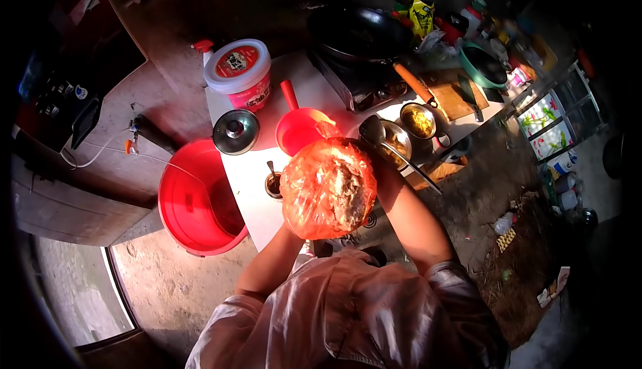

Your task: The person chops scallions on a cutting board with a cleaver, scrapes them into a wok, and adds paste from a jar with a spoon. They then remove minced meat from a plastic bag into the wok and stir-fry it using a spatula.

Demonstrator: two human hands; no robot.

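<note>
One red bag (314, 192) of something pale (349, 195), gripped between both hands (382, 160), near a bowl (405, 109) of yellow food (422, 122)

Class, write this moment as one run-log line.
Held: filled red plastic bag | Beyond: red dipper | Left: small jar with spoon | On stove: wok

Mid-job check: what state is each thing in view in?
Orange bag: bulging, held up; closure unclear
Pink bucket: lid on
Black wok: uncovered, on the stove
Pot lid: lying flat, knob up
Red dipper: open side up
Red tub: uncovered
Small jar: open, spoon inside
Small bowl: uncovered, yellow food inside
</note>
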